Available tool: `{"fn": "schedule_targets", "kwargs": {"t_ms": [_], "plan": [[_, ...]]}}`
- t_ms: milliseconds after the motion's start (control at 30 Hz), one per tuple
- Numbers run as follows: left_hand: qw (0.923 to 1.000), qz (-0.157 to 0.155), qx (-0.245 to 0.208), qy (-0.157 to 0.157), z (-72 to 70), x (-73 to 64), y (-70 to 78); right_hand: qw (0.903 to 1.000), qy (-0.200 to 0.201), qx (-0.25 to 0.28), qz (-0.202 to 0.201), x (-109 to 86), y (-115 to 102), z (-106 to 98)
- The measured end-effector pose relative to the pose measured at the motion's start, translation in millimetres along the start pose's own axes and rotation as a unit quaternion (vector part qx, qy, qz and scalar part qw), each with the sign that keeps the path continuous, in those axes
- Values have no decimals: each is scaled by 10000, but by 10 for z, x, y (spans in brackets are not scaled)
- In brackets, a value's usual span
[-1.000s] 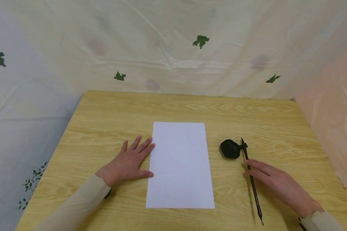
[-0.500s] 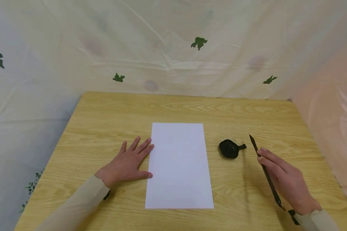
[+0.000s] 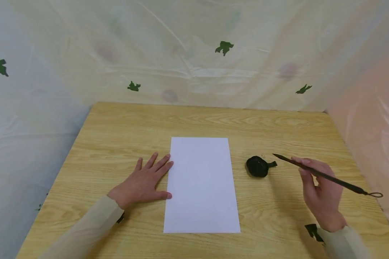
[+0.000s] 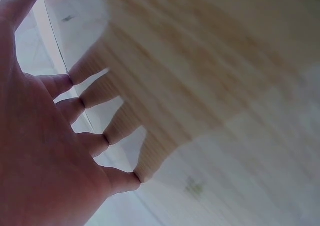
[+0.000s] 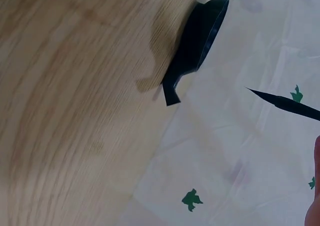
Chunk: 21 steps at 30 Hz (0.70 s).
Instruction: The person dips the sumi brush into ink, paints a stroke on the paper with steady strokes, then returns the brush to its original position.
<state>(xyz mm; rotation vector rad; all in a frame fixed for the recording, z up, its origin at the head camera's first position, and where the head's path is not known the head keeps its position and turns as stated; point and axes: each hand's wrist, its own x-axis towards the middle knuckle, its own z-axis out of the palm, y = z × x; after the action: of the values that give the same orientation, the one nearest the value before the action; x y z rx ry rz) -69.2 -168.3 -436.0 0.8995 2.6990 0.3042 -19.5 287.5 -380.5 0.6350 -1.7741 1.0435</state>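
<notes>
My left hand (image 3: pixel 142 182) lies with spread fingers on the table, its fingertips and thumb at the left edge of a white sheet of paper (image 3: pixel 201 185). The left wrist view shows the same hand (image 4: pixel 45 136) with fingers straight against the wood. On the right, my right hand (image 3: pixel 322 190) pinches a dark writing brush (image 3: pixel 330 177) above the table. The brush slants, its pointed tip to the left near a small black ink dish (image 3: pixel 257 167) and its hanging loop to the right. In the right wrist view the brush tip (image 5: pixel 270 97) is apart from the dish (image 5: pixel 197 40).
The wooden table (image 3: pixel 133 122) carries the paper in the middle and the ink dish right of it. Small dark specks mark the wood by the dish's short handle. Pale curtains (image 3: pixel 188 54) with green leaf shapes surround the table.
My right hand has lifted the brush off the dish's handle and turned it from nearly upright in view to slanting, tail to the right. The left hand and paper stay put.
</notes>
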Motion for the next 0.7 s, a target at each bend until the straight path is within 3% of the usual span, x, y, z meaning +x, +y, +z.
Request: {"fn": "schedule_targets", "kwargs": {"t_ms": [133,267,700], "plan": [[10000,2,9,-28,-6,9,3,9993,-78,83,365,6,2,63],[10000,-4,-8,-50,-13,8,5,9977,-214,-160,621,-25,21,91],[9999,-43,-50,-98,-35,6,2,9907,-695,-724,918,-144,219,110]]}}
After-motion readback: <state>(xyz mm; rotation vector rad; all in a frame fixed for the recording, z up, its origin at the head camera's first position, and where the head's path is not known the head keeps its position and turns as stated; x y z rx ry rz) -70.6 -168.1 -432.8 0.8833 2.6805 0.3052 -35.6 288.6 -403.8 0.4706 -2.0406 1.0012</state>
